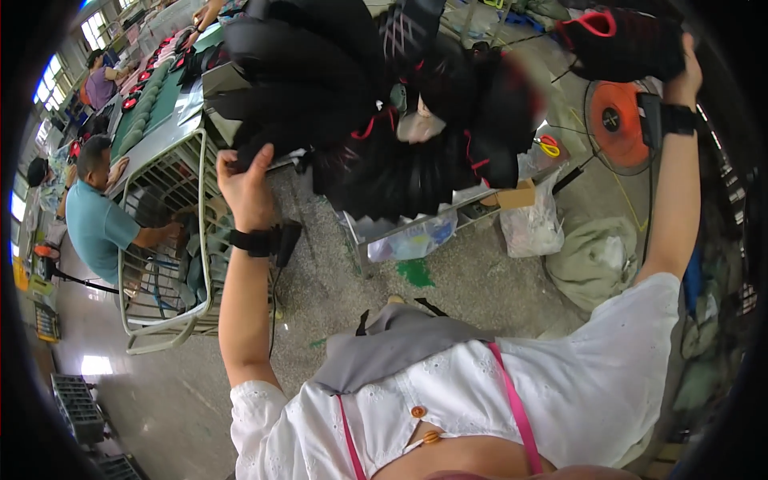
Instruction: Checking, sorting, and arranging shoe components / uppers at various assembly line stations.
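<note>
Raised at the far right, my right hand grips the end of a black shoe upper with a red-lined opening. Its fingers are partly hidden behind the upper. My left hand is closed at the lower left edge of a large dark bundle, thumb up and fingers curled on a black shoe upper. More black shoe uppers with red trim lie fanned out in a ring on the bench in front of me. Both wrists wear black straps with small devices.
An orange round fan stands at the right, near yellow-handled scissors and a small cardboard box. Plastic bags hang below. At left are a metal cage cart, a person in a blue shirt and a green conveyor.
</note>
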The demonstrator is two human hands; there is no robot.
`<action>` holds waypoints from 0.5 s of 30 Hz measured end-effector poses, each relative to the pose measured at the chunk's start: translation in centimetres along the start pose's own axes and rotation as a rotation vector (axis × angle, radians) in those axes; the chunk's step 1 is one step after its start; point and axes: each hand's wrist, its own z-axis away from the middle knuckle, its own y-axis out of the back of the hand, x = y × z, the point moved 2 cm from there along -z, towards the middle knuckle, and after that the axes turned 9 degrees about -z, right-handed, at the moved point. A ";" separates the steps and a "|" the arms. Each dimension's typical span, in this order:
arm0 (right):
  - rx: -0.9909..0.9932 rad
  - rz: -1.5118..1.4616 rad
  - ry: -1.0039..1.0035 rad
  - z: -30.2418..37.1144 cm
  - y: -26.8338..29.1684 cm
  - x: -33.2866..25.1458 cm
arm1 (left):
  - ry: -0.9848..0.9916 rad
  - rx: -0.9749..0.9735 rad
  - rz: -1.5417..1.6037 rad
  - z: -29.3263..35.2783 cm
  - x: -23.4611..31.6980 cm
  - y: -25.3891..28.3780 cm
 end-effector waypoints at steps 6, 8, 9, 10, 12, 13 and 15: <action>-0.331 -0.023 -0.335 4.1 11.8 -0.8 | -0.123 -0.156 -0.046 -1.0 -8.0 3.9; 0.006 0.171 -0.193 8.5 15.7 2.1 | 0.237 -0.183 0.028 3.7 -13.3 8.5; -0.040 0.131 -0.277 10.0 19.8 4.7 | 0.419 -0.207 0.050 9.1 -15.0 10.3; -0.025 0.211 -0.315 11.4 23.4 7.5 | 0.607 -0.219 0.088 11.4 -17.6 11.4; -0.024 0.310 -0.409 15.0 27.5 12.1 | 0.830 -0.246 0.129 13.3 -20.6 12.0; -0.040 0.315 -0.459 16.5 26.7 14.3 | 0.557 -0.371 -0.190 12.8 -19.2 9.6; -0.056 0.351 -0.451 16.9 24.2 16.8 | 0.272 -0.496 -0.490 12.5 -20.4 9.5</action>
